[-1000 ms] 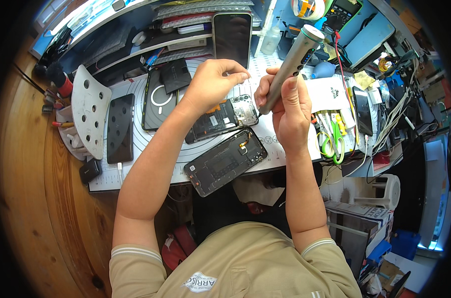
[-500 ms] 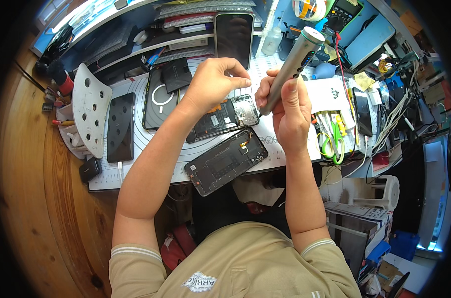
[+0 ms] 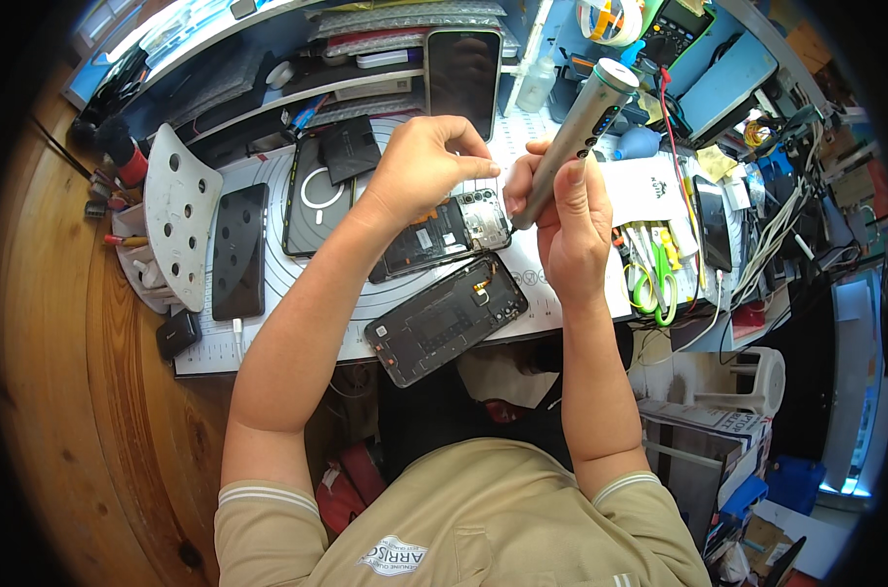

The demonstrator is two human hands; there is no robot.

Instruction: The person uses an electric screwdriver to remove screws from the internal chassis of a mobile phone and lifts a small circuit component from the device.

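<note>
My right hand (image 3: 561, 210) grips a grey pen-shaped electric screwdriver (image 3: 573, 129), tilted with its tip down by the top corner of an opened phone (image 3: 446, 233) that shows its circuit board. My left hand (image 3: 422, 168) hovers over that phone with the fingertips pinched together; whether it holds a small part I cannot tell. Just in front of the opened phone, near the mat's front edge, lies a removed dark back cover (image 3: 446, 320), inner side up.
A white work mat (image 3: 297, 293) carries a black phone (image 3: 238, 250) at the left, a case with a ring (image 3: 314, 199) and an upright phone (image 3: 462, 70) at the back. A white perforated rack (image 3: 177, 217) stands left. Green tweezers (image 3: 649, 290), cables and tools crowd the right.
Both hands stay over the opened phone; the screwdriver and left fingers have shifted only slightly.
</note>
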